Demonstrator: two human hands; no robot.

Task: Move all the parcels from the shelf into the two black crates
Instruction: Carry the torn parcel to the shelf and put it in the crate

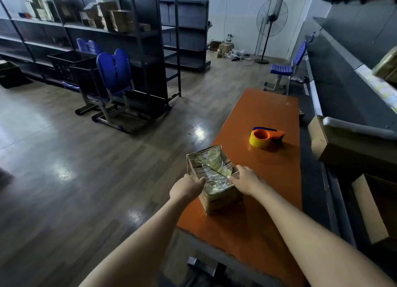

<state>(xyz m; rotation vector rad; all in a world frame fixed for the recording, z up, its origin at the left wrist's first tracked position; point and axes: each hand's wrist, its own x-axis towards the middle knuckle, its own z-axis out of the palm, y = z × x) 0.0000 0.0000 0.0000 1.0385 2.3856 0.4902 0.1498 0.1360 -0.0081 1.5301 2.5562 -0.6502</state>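
A taped cardboard parcel (211, 170) sits at the left edge of an orange table (277, 173). My left hand (185, 189) holds its near left side, thumb on the top. My right hand (247, 180) grips its right side with fingers on the taped top. Far across the room, two black crates (71, 66) stand stacked by a dark shelf (86, 29) that carries several cardboard parcels (111, 18). Another black crate (10, 74) lies at the far left on the floor.
An orange and yellow tape dispenser (265, 137) lies on the table beyond the parcel. Blue chairs (113, 76) stand in front of the crates. A standing fan (270, 22) is at the back. Shelving with cardboard boxes (343, 145) lines the right side.
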